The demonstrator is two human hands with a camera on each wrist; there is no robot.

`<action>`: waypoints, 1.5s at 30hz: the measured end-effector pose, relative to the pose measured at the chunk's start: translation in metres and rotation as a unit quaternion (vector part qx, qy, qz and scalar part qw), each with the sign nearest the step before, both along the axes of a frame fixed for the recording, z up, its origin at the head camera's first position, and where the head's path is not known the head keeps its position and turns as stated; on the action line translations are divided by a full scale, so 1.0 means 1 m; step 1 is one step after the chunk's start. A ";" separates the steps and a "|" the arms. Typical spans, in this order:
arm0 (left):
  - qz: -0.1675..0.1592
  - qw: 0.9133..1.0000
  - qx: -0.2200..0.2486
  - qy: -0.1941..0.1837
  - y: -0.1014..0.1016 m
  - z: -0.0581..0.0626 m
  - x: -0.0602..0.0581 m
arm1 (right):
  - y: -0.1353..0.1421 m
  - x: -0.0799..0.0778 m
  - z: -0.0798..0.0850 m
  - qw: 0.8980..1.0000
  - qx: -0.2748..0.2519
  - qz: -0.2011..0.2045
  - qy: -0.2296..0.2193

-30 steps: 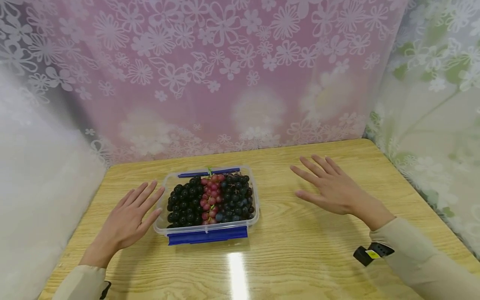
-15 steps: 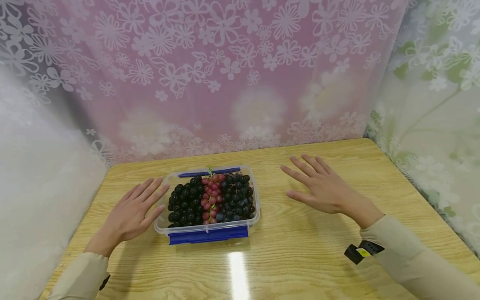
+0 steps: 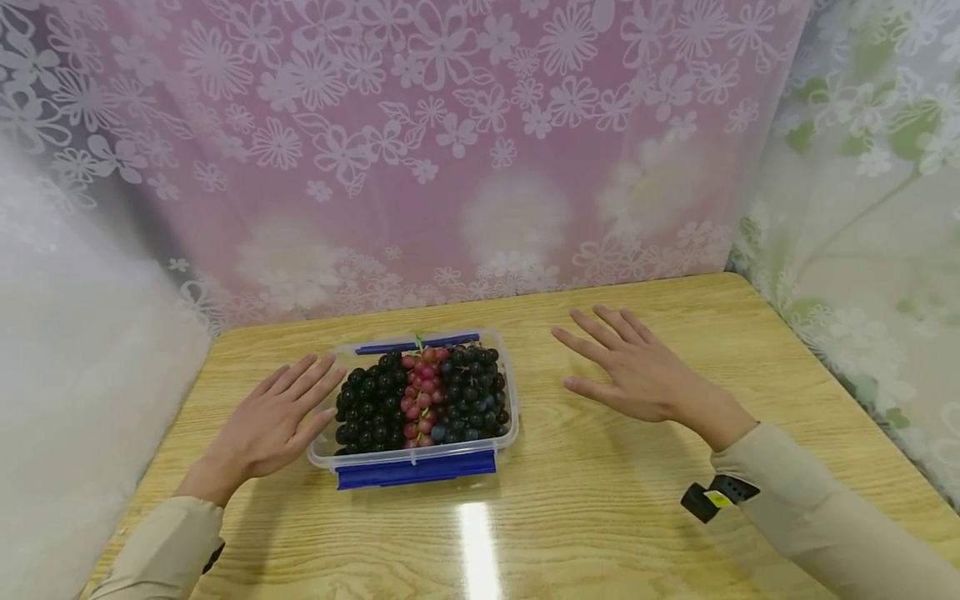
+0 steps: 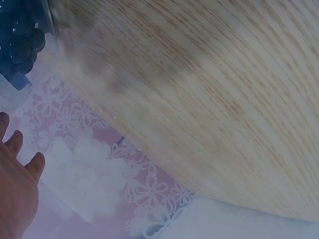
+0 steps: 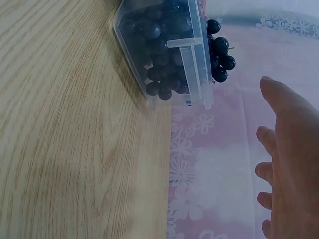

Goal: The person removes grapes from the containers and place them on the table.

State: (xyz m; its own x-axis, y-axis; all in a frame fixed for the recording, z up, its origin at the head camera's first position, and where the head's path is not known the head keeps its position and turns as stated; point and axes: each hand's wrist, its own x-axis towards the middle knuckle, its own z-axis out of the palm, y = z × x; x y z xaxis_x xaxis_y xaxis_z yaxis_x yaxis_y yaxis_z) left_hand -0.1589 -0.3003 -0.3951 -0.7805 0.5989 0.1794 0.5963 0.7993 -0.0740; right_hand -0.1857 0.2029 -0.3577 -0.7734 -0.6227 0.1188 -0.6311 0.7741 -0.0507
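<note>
A clear plastic container (image 3: 513, 417) with blue side clips stands on the wooden table, left of centre in the head view. Black grapes (image 3: 371, 404) fill its left part, red grapes (image 3: 422, 396) the middle and dark blue-black grapes (image 3: 472, 392) the right. My left hand (image 3: 266, 425) hovers palm down at the container's left side, fingers spread, its fingertips overlapping the rim in the head view. Some way to the right of the container, my right hand (image 3: 637, 371) is held over the table with spread fingers. Both hands hold nothing. In the right wrist view, grapes (image 5: 219, 47) rise above the container's rim.
The wooden table (image 3: 600, 517) has a bright light streak (image 3: 477, 550) in front of the container. A pink flowered curtain (image 3: 480, 167) hangs behind it. White and green patterned fabric (image 3: 877, 250) borders the right, and white fabric (image 3: 82, 350) the left.
Both hands have moved inward toward the container, the right one leftward and the left one slightly rightward and up. The container and grapes have stayed in place.
</note>
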 end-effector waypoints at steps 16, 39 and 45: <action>-0.007 1.000 0.015 0.011 -0.005 -0.007 -0.003 | -0.020 -0.006 0.005 1.000 -0.002 0.019 0.004; 0.001 1.000 0.030 0.006 -0.005 -0.011 -0.002 | -0.083 -0.018 0.019 0.996 0.009 0.084 0.004; -0.002 0.999 0.035 0.013 -0.005 -0.012 -0.002 | -0.094 -0.018 0.016 0.996 0.018 0.088 -0.002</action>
